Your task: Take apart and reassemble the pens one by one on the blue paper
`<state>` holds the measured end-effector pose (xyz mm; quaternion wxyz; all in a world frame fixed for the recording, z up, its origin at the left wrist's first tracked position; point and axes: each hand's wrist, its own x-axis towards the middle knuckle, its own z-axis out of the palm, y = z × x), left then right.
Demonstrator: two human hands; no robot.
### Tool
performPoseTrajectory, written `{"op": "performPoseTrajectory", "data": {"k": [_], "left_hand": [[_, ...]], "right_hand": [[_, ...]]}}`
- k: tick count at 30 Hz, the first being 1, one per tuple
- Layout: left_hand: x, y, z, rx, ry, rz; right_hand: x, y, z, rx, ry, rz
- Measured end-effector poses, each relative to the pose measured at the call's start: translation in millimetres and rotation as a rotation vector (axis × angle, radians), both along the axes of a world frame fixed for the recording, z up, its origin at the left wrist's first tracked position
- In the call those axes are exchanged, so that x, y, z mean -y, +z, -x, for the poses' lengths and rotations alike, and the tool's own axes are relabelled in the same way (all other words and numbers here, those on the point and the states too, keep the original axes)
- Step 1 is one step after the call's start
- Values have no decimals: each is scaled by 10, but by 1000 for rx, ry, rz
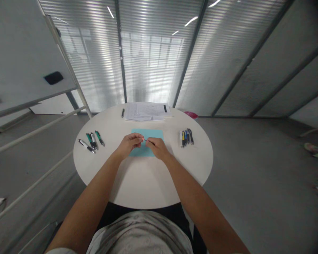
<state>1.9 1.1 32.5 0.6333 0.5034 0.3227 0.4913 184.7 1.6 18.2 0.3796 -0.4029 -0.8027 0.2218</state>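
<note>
Head view, one round white worktop (140, 180) with contents as follows. Item: left hand (128, 145), fingers curled inward and narrowly closed, pinching the pale end of a slim item (147, 141) held just above the sheet; the item is too small to identify, pale at one end and dark along its length. Item: right hand (157, 147), likewise narrowly closed, fingertips on the same slim item, knuckles touching or just beside the left hand's fingertips. Item: light blue sheet of paper (146, 135), lying flat at the middle of the worktop, directly beneath both hands and partly hidden by them. Item: group of four retractable pens (91, 141), green, black and white barrels, fanned out left of the sheet, well apart from the left hand. Item: bunch of retractable pens (187, 137), white, yellow, blue and black barrels, lying side by side right of the sheet. Item: stack of printed papers (147, 111) at the far edge of the worktop. Item: single dark pen (123, 113), lying just left of that stack. Item: pink rounded object (191, 115), beyond the far right rim. Surroundings: whiteboard (23, 53) at left, slatted glass partition (148, 53) ahead, grey floor (254, 176) on either side.
</note>
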Motion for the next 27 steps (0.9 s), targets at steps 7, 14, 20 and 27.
{"op": "performPoseTrajectory", "data": {"k": [7, 14, 20, 27], "left_hand": [[0, 6, -4, 17, 15, 6], [11, 34, -6, -13, 13, 13], [-12, -5, 7, -33, 15, 0], [-66, -82, 21, -110, 35, -52]], "right_hand": [[11, -10, 9, -95, 23, -18], [-2, -13, 17, -50, -2, -15], [0, -6, 22, 2, 3, -40], [0, 18, 25, 92, -26, -63]]}}
